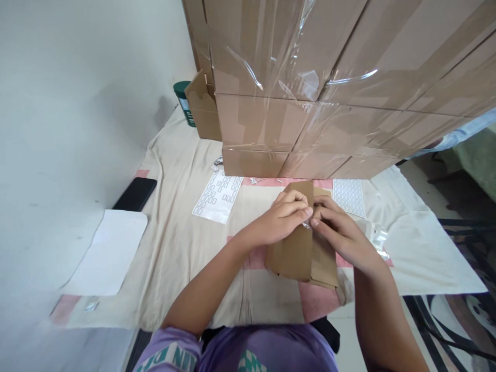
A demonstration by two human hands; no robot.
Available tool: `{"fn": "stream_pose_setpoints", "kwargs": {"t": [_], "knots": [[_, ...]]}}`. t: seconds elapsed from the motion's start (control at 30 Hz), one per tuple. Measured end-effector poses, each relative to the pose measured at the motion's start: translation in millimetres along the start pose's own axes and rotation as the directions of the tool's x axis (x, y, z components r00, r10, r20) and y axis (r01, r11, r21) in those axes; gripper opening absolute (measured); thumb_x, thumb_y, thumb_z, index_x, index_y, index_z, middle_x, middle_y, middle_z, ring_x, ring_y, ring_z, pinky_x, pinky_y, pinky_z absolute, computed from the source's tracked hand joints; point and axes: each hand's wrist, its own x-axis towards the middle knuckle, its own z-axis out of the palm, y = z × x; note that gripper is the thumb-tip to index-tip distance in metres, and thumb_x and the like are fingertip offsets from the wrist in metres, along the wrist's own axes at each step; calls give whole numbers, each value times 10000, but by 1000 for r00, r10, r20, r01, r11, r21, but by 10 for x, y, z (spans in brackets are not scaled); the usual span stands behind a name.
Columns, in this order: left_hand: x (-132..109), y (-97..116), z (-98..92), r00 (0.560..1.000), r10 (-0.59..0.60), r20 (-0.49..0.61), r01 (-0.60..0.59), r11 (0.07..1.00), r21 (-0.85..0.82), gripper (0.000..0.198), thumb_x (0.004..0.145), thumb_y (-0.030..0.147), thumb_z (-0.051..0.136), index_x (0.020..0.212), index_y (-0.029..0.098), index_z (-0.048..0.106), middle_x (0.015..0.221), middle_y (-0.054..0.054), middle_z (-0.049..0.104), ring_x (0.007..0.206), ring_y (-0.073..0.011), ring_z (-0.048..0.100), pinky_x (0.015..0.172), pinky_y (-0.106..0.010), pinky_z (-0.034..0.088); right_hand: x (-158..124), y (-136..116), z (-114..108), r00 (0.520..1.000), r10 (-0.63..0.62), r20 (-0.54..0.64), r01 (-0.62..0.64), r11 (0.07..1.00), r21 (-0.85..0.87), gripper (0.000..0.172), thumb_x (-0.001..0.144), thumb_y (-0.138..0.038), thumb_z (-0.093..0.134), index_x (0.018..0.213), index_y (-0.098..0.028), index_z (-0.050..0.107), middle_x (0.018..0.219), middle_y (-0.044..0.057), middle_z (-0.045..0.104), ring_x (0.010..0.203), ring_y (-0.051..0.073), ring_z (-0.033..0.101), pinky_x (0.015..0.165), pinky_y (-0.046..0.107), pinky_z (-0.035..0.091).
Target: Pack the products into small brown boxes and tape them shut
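Observation:
A small brown cardboard box [292, 253] lies on the cloth-covered table close in front of me. My left hand [289, 212] is closed over its upper left side, the thumb pressed at the edge between two faces. From the other side my right hand [337, 225] grips the box, fingers curled over it and thumb near the left thumb. Between the two thumbs shows a small shiny clear piece [306, 224], perhaps tape or a clear sticker; the fingers partly cover it.
A wall of stacked cartons [263, 124] wrapped in clear film rises behind. Sticker sheets [219, 194] [349, 196] flank the box. To the left lie a black phone [135, 194] and white paper [110, 250]. An open carton [207, 116] and green tub [184, 103] stand farther back.

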Motion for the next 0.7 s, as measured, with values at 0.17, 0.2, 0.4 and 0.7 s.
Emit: {"fn": "stream_pose_setpoints", "kwargs": {"t": [0.17,0.2,0.4,0.7], "knots": [[-40,65,-4,997,26,-78,-20,996,84,356,1047,401,408,769,215,531,980,-34,624,996,-187,582,983,-385,478,-7,-12,39,1000,7,-6,-8,1000,-23,338,1014,-453,539,766,-231,595,1175,73,588,1168,281,557,1044,466,409],[-51,79,-12,997,17,-70,-11,996,88,343,1040,393,427,762,212,514,898,-20,616,903,-174,579,903,-363,485,-18,-10,43,1000,9,-15,-9,1000,-18,336,1014,-451,541,765,-231,595,1177,75,589,1178,283,559,1036,466,416],[-79,99,-23,1000,19,-4,-19,997,-71,101,1008,309,503,940,236,524,732,42,534,693,-124,504,671,-277,392,-110,30,61,978,-53,-202,28,992,-125,348,982,-419,599,698,-222,555,1291,88,560,1355,324,460,1133,533,343],[-39,2,103,991,-7,-135,3,1000,-30,115,937,285,612,1018,250,539,815,41,624,747,-126,582,705,-279,441,-145,125,150,934,-12,-357,-21,996,-89,326,931,-377,646,659,-229,545,1345,69,582,1327,327,521,1170,558,357]]}}
